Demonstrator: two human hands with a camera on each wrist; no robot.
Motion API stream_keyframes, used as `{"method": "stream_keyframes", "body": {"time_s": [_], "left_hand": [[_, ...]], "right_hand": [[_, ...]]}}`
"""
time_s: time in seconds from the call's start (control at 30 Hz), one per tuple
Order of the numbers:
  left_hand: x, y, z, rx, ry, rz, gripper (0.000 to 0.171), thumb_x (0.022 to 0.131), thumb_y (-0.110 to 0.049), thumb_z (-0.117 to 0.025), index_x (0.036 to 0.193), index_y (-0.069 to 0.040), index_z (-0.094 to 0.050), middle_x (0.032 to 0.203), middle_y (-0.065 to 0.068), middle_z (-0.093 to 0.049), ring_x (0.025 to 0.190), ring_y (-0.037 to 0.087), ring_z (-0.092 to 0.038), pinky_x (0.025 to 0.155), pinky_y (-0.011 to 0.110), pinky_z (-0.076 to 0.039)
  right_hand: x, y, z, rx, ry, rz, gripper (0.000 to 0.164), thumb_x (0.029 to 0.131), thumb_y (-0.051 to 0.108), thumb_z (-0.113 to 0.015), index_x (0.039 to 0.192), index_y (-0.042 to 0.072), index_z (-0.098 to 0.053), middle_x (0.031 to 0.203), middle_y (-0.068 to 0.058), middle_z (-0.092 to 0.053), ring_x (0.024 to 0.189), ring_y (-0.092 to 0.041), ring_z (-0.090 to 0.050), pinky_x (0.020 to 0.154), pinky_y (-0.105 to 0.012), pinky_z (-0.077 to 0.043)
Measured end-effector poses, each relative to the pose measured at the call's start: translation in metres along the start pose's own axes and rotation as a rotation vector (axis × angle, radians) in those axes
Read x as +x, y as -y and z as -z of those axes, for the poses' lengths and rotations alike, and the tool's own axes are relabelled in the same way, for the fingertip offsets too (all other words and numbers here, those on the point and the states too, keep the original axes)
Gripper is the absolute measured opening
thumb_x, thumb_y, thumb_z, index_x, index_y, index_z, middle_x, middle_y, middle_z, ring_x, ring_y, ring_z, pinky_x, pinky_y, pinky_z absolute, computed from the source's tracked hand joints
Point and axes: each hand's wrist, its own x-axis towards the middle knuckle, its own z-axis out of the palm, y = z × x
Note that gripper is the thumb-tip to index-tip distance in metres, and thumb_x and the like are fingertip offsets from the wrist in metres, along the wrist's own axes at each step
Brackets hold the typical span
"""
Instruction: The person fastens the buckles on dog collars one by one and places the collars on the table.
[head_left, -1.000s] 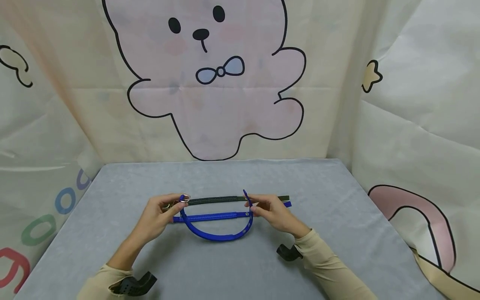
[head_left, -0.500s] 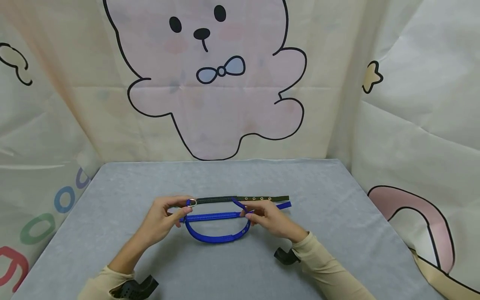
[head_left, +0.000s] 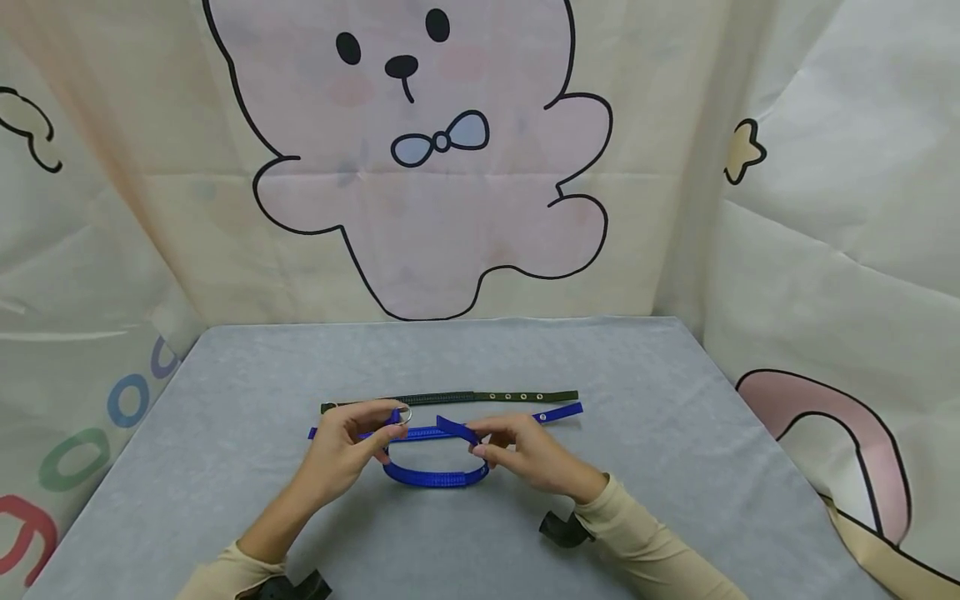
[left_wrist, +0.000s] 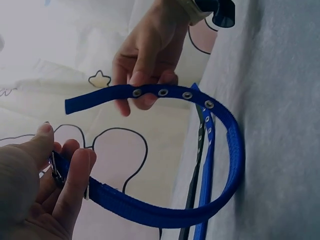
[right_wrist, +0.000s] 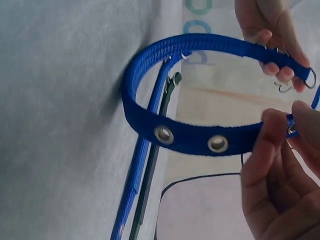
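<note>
A blue collar (head_left: 431, 478) with metal eyelets is bent into an open loop above the table. My left hand (head_left: 351, 444) pinches its buckle end, where a metal ring (head_left: 405, 414) shows. With thumb and fingers my right hand (head_left: 531, 454) pinches the eyelet end, whose tip (left_wrist: 80, 103) points toward the left hand. The two ends are apart. In the right wrist view the padded part of the collar (right_wrist: 200, 41) curves between both hands, and my right fingers (right_wrist: 265, 145) cover part of the strap.
Behind the held loop a second blue collar (head_left: 564, 413) lies straight on the grey table (head_left: 450, 550), partly hidden by the hands. Farther back, a dark green collar (head_left: 525, 397) lies parallel to it. A printed cloth (head_left: 465, 225) stands behind the table.
The left hand has moved right, toward the right hand, and the right hand slightly left and nearer. The loop has narrowed, and the collar's free tip now leans toward the left.
</note>
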Motion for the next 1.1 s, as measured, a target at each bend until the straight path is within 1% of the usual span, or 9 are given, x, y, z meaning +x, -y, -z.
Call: {"method": "stream_keyframes", "body": {"time_s": [0.1, 0.2, 0.3, 0.43, 0.6, 0.7, 0.83, 0.97, 1.1], "left_hand": [[-0.002, -0.001, -0.005, -0.008, 0.022, 0.002, 0.026, 0.096, -0.005, -0.067, 0.120, 0.003, -0.069, 0.099, 0.022, -0.075, 0.077, 0.006, -0.068, 0.056, 0.034, -0.059], [-0.001, -0.001, -0.011, 0.003, 0.052, 0.013, 0.026, 0.096, -0.007, -0.068, 0.120, 0.001, -0.070, 0.101, 0.018, -0.076, 0.079, 0.006, -0.066, 0.053, 0.034, -0.057], [-0.001, 0.000, -0.016, 0.037, 0.073, 0.022, 0.028, 0.095, -0.009, -0.069, 0.121, 0.001, -0.071, 0.106, 0.018, -0.076, 0.081, 0.003, -0.065, 0.056, 0.030, -0.057], [-0.001, 0.002, -0.019, 0.063, 0.090, 0.026, 0.029, 0.095, -0.010, -0.070, 0.120, 0.003, -0.072, 0.113, 0.021, -0.074, 0.080, -0.001, -0.064, 0.061, 0.024, -0.055], [-0.003, 0.001, -0.019, 0.061, 0.109, 0.036, 0.031, 0.096, -0.012, -0.068, 0.124, 0.002, -0.070, 0.117, 0.019, -0.074, 0.079, 0.001, -0.062, 0.058, 0.025, -0.053], [-0.006, -0.001, -0.021, 0.086, 0.114, 0.070, 0.032, 0.096, -0.016, -0.069, 0.125, -0.002, -0.071, 0.102, 0.012, -0.073, 0.070, 0.001, -0.056, 0.054, 0.023, -0.049], [-0.006, -0.003, -0.024, 0.134, 0.117, 0.114, 0.030, 0.095, -0.023, -0.072, 0.122, -0.009, -0.074, 0.089, 0.002, -0.064, 0.061, 0.002, -0.045, 0.052, 0.022, -0.043], [-0.007, -0.004, -0.028, 0.225, 0.084, 0.120, 0.027, 0.094, -0.026, -0.073, 0.118, -0.013, -0.076, 0.092, -0.001, -0.067, 0.063, 0.002, -0.046, 0.053, 0.022, -0.043], [-0.008, -0.004, -0.032, 0.417, -0.027, 0.057, 0.026, 0.090, -0.027, -0.078, 0.114, -0.017, -0.078, 0.100, -0.007, -0.073, 0.076, 0.003, -0.055, 0.063, 0.022, -0.047]], "right_hand": [[0.000, 0.004, -0.004, -0.021, -0.011, 0.009, 0.035, 0.099, 0.016, -0.066, 0.130, 0.001, -0.067, 0.105, -0.010, -0.076, 0.074, -0.005, -0.066, 0.072, -0.029, -0.057], [-0.001, 0.006, -0.005, -0.029, -0.019, 0.038, 0.033, 0.099, 0.015, -0.066, 0.128, 0.001, -0.068, 0.102, -0.010, -0.075, 0.073, -0.009, -0.068, 0.070, -0.030, -0.058], [-0.001, 0.007, -0.006, -0.019, -0.015, 0.057, 0.032, 0.099, 0.015, -0.066, 0.127, 0.001, -0.068, 0.100, -0.012, -0.075, 0.073, -0.011, -0.068, 0.068, -0.029, -0.058], [-0.001, 0.008, -0.008, -0.019, -0.010, 0.049, 0.031, 0.098, 0.016, -0.066, 0.127, 0.003, -0.069, 0.101, -0.012, -0.075, 0.073, -0.003, -0.065, 0.068, -0.027, -0.057], [-0.002, 0.009, -0.011, -0.058, -0.003, 0.047, 0.034, 0.099, 0.017, -0.066, 0.130, 0.004, -0.068, 0.106, -0.012, -0.075, 0.076, 0.002, -0.060, 0.071, -0.026, -0.056], [-0.003, 0.012, -0.014, -0.054, -0.001, 0.050, 0.034, 0.099, 0.017, -0.066, 0.130, 0.003, -0.068, 0.108, -0.014, -0.075, 0.075, 0.002, -0.059, 0.070, -0.026, -0.055], [-0.004, 0.014, -0.015, -0.032, -0.002, 0.050, 0.032, 0.098, 0.016, -0.066, 0.128, 0.003, -0.068, 0.108, -0.017, -0.074, 0.074, 0.002, -0.059, 0.067, -0.026, -0.055], [-0.003, 0.014, -0.019, -0.016, -0.006, 0.040, 0.032, 0.099, 0.016, -0.065, 0.129, 0.004, -0.067, 0.106, -0.016, -0.073, 0.071, 0.003, -0.058, 0.063, -0.024, -0.053], [-0.001, 0.012, -0.025, -0.007, -0.008, 0.052, 0.035, 0.102, 0.018, -0.062, 0.135, 0.007, -0.062, 0.103, -0.013, -0.071, 0.068, 0.003, -0.054, 0.058, -0.023, -0.050]]}}
